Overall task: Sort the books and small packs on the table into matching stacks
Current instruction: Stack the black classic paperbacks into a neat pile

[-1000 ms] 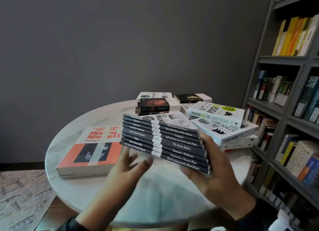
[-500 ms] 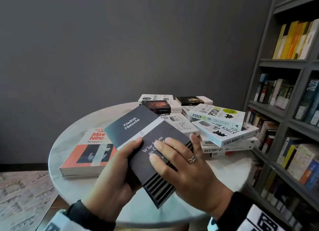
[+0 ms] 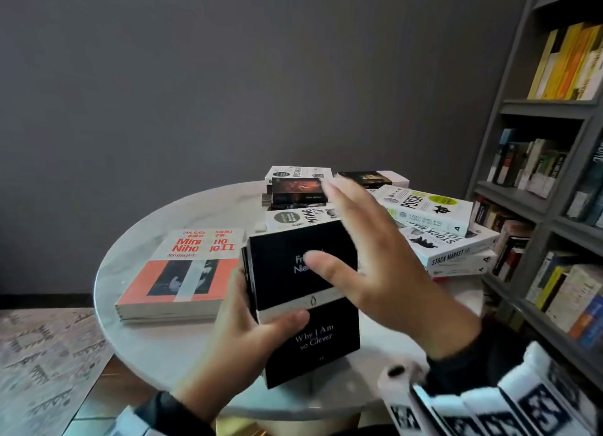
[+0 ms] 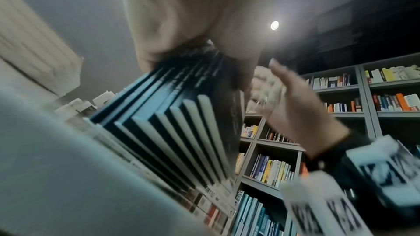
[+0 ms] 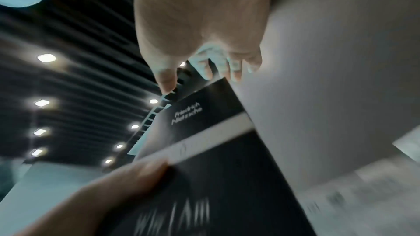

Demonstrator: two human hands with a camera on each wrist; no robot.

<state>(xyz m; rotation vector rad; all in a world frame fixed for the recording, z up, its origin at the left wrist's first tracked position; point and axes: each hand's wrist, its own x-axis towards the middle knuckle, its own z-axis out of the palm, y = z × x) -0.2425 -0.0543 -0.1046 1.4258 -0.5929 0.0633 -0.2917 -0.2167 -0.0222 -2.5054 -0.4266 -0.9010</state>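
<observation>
My left hand [image 3: 248, 334] grips a stack of several thin black paperbacks [image 3: 310, 308] above the near edge of the round white table [image 3: 137, 240], thumb across the white band of the top cover. That cover reads "Why I Am so Clever". The left wrist view shows the fanned page edges of the stack [image 4: 181, 128] under my fingers. My right hand [image 3: 368, 256] hovers just over the stack's right side, fingers spread and straight, holding nothing. In the right wrist view the top cover [image 5: 211, 143] lies below that hand.
A red and white "Mini Niho" book [image 3: 182, 272] lies at the table's left. White "101" books [image 3: 434, 230] pile up at the right, with small dark packs [image 3: 298, 191] behind. A grey bookshelf [image 3: 535, 207] stands close on the right.
The black stack turned from spines facing me to cover up and now stands squarer in my left hand. My right hand lifted off the cover and moved up and right.
</observation>
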